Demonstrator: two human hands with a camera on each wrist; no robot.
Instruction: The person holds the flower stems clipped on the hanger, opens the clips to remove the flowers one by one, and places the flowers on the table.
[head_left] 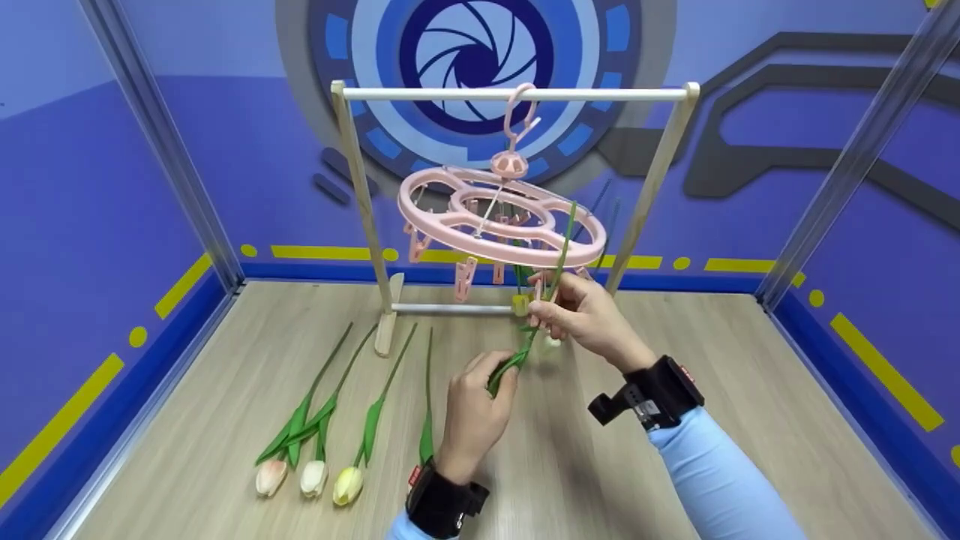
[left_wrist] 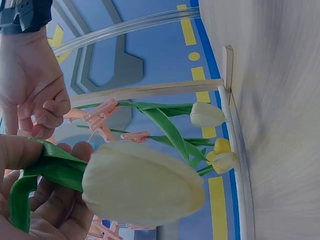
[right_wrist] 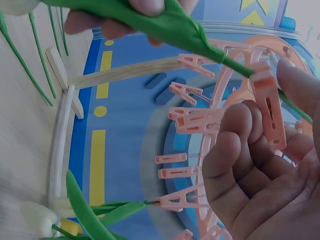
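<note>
My left hand (head_left: 476, 412) grips an artificial white tulip (left_wrist: 142, 182) by its green leaves and stem, just behind the bloom. The bloom points down toward me, and the stem slants up past the rim of a pink oval clip hanger (head_left: 480, 244). With thumb and curled fingers, my right hand (head_left: 589, 315) holds a pink clothespin (right_wrist: 270, 112) at the hanger's near right side. The tulip's stem runs through the mouth of that clothespin. Behind it, a white tulip (left_wrist: 207, 114) and a yellow tulip (head_left: 520, 304) hang bloom-down from other clips.
The hanger hooks over the white bar (head_left: 420, 94) of a wooden-legged stand and tilts down to the right. Several tulips lie on the table left of my left hand, among them a pinkish one (head_left: 271, 478) and a yellow one (head_left: 348, 486). Blue panels wall the table.
</note>
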